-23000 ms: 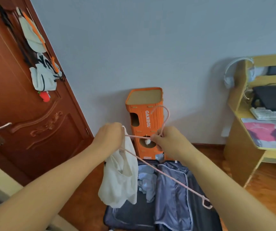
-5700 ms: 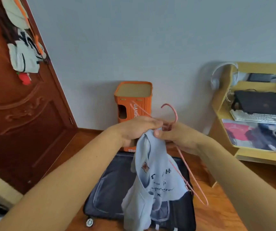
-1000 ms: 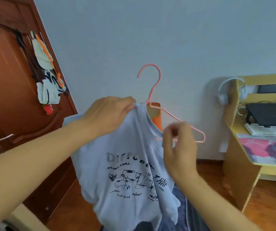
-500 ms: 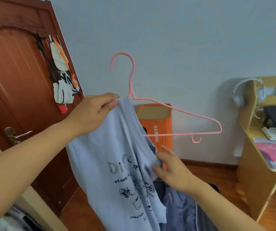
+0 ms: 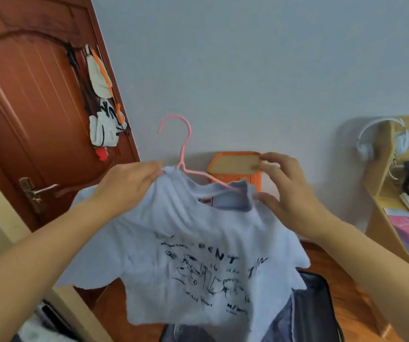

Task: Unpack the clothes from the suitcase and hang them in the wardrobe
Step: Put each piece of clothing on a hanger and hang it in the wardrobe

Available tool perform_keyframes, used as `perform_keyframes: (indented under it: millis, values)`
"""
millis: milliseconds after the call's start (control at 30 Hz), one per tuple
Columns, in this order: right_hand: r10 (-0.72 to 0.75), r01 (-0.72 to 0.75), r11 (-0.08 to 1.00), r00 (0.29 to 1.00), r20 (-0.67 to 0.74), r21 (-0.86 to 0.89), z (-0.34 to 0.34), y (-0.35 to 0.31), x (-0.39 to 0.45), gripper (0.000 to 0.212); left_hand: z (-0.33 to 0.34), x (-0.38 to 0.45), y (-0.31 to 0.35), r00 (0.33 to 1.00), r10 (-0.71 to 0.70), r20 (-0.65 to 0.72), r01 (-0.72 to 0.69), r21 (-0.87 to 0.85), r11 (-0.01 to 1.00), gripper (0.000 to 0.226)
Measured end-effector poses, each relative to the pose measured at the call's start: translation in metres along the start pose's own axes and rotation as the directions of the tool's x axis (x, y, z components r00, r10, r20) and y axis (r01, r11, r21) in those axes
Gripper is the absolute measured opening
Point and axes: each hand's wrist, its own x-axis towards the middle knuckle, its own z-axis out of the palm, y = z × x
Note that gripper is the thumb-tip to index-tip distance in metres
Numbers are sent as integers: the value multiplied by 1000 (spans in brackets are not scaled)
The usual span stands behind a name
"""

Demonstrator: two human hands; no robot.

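Light blue T-shirt (image 5: 198,255) held up in mid-air, front print facing the camera, above the open dark suitcase (image 5: 316,314) on the wooden floor (image 5: 346,292). Pink wire hanger (image 5: 186,154) threaded through the shirt's neck opening, hook upright above the collar, one arm running down to the right inside the neckline. Left hand (image 5: 127,183) at the shirt's left shoulder, just left of the hanger's neck, fingers pinching the fabric at the collar edge. Right hand (image 5: 287,188) at the shirt's right shoulder, thumb pressed on the cloth near the collar, remaining fingers spread and raised above it; whether any cloth is pinched there cannot be told. Hands well apart, one on each side of the hanger. Behind the shirt, against the grey wall (image 5: 247,70): orange box (image 5: 235,166), partly hidden by collar and right hand. Left of the shirt: brown wooden door (image 5: 25,107) with a metal handle (image 5: 40,191) and small bags (image 5: 102,107) hanging on it. Right of the shirt: pale wooden tabletop (image 5: 395,218) with white headphones (image 5: 381,137) hung at its side panel.
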Motion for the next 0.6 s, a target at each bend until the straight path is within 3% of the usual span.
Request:
perform_keyframes:
  millis: [67, 133, 200, 300, 367, 433, 467, 500, 533, 567, 600]
  values:
    - [194, -171, 978, 956, 221, -122, 6, 9, 7, 19, -1, 8, 12, 990, -139, 8, 139, -134, 981, 47]
    - [257, -177, 950, 913, 317, -258, 7, 14, 8, 22, -1, 12, 19, 985, -173, 3, 170, -196, 966, 48]
    - [222, -148, 954, 933, 284, -260, 8, 8, 14, 28, 2, 20, 32, 989, -145, 6, 142, -223, 964, 51]
    - [84, -61, 990, 979, 185, -126, 15, -13, 29, 32, 10, 34, 56, 998, -59, 22, 63, -208, 976, 44]
    - [110, -95, 986, 989, 103, -139, 9, -13, 36, 35, 8, 32, 55, 996, -62, -71, 58, -63, 996, 41]
    - [156, -151, 981, 987, 29, -125, -5, -6, 39, 35, 9, 10, 36, 966, -205, -156, 222, 99, 970, 42]
    - [179, -178, 980, 984, 7, -92, -13, -1, 39, 37, 13, -8, 31, 911, -381, -158, 392, 39, 919, 44]
    - [195, -195, 979, 981, -11, -61, -21, 3, 40, 39, 21, -23, 30, 805, -585, -100, 573, -121, 810, 46]
    - [193, -193, 980, 981, -21, -41, -27, 7, 42, 40, 29, -33, 33, 673, -740, 13, 703, -323, 634, 42]
    - [183, -184, 982, 983, -12, -36, -32, 11, 45, 41, 37, -42, 34, 581, -808, 101, 733, -496, 465, 29]
    - [176, -176, 983, 984, 3, -47, -37, 15, 46, 41, 45, -48, 27, 540, -832, 127, 729, -565, 387, 18]
